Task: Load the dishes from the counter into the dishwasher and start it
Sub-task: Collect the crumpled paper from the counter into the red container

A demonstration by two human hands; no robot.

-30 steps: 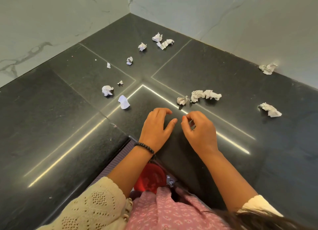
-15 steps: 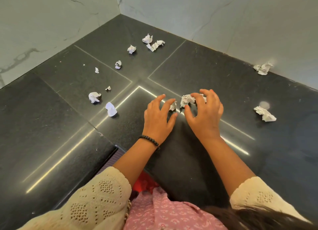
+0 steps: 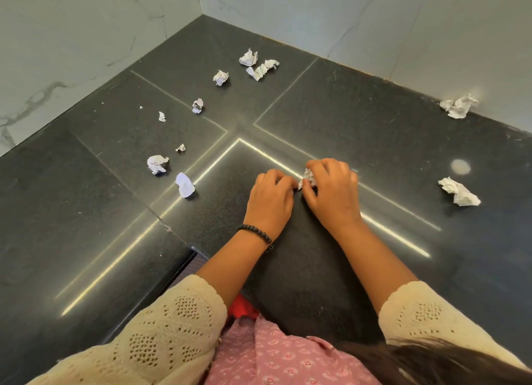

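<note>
No dishes and no dishwasher are in view. On the black stone counter [image 3: 374, 131], my right hand [image 3: 335, 193] is curled over a crumpled white paper [image 3: 308, 177] and grips it. My left hand [image 3: 270, 202], with a black bead bracelet on the wrist, lies just left of it, fingers bent, fingertips touching the paper's edge. What lies under the left fingers is hidden.
Several more crumpled papers lie scattered: one [image 3: 185, 184] and another [image 3: 157, 164] to the left, a cluster [image 3: 248, 58] near the far corner, one [image 3: 459, 106] against the right wall, one [image 3: 459, 191] at the right. Marble walls [image 3: 86, 39] meet behind. The counter's front edge [image 3: 190, 258] runs at lower left.
Both hands reached forward to the papers in the middle and closed around them. The long paper and the small piece beside it are now bunched under my fingers.
</note>
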